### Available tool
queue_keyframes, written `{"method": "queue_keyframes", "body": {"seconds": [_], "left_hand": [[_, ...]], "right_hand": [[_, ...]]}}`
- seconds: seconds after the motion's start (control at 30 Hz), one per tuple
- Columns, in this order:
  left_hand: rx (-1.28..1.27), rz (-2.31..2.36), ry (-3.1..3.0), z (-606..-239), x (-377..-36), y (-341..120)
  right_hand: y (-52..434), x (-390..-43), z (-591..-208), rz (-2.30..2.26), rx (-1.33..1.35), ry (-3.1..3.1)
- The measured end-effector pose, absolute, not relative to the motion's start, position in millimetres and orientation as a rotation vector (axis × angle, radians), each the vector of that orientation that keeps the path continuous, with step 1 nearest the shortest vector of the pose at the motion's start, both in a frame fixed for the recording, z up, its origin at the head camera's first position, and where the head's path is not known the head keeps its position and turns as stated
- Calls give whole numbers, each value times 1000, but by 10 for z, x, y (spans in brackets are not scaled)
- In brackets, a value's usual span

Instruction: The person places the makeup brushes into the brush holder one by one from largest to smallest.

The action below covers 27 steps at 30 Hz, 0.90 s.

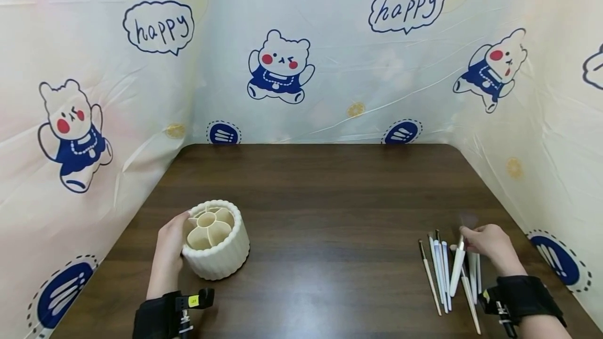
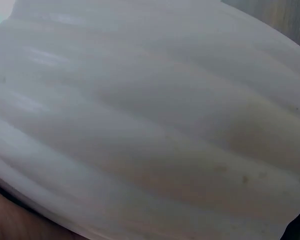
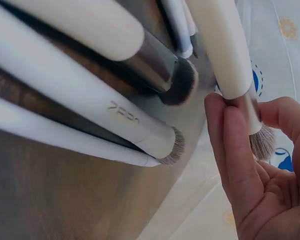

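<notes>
My left hand (image 1: 168,245) grips the left side of a cream, ribbed makeup brush holder (image 1: 220,259), whose open top shows several petal-shaped compartments around a round one. The holder's ribbed wall (image 2: 140,115) fills the left wrist view and hides most of that hand. On the right, my right hand (image 1: 492,244) pinches a white-handled makeup brush (image 3: 225,50) by its metal ferrule, between thumb and fingers. Its grey-brown bristles poke out past the fingertips. Several other makeup brushes (image 1: 443,276) lie side by side on the table around the held one.
The dark wood table (image 1: 320,198) carries the holder at left and the brushes at right. A pale printed sheet (image 1: 330,14) with bears and "happy" bubbles hangs along the back and both sides. Black camera straps (image 1: 532,297) wrap both wrists.
</notes>
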State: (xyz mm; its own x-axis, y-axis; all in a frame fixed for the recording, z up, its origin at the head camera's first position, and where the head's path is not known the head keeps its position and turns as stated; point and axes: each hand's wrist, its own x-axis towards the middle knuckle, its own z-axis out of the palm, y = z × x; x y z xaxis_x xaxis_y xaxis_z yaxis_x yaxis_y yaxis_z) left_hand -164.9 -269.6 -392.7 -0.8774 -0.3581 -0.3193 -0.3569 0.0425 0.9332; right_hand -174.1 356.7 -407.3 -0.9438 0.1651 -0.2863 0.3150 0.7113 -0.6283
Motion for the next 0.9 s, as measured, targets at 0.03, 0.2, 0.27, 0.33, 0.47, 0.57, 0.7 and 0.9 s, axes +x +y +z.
{"method": "queue_keyframes", "body": {"seconds": [0.03, 0.2, 0.27, 0.33, 0.47, 0.57, 0.7, 0.9], "left_hand": [[776, -2031, -2268, -3928, -1656, -2681], [749, -2032, -2271, -3938, -1688, -2608], [734, -2032, -2269, -3942, -1702, -2577], [722, -2037, -2258, -3946, -1717, -2542], [710, -2046, -2239, -3944, -1744, -2462], [699, -2055, -2228, -3939, -1760, -2392], [686, -2072, -2193, -3935, -1787, -2286], [668, -2107, -2171, -3945, -1834, -2103]], "right_hand": [[3573, -1736, -4066, -1083, 388, 2700], [3606, -1745, -4005, -1227, 404, 2655], [3616, -1758, -3979, -1245, 412, 2651], [3624, -1771, -3949, -1255, 413, 2657], [3597, -1788, -3898, -1275, 414, 2716], [3547, -1804, -3858, -1357, 404, 2737], [3422, -1838, -3781, -1532, 366, 2745], [3172, -1902, -3584, -1650, 401, 2806]]}}
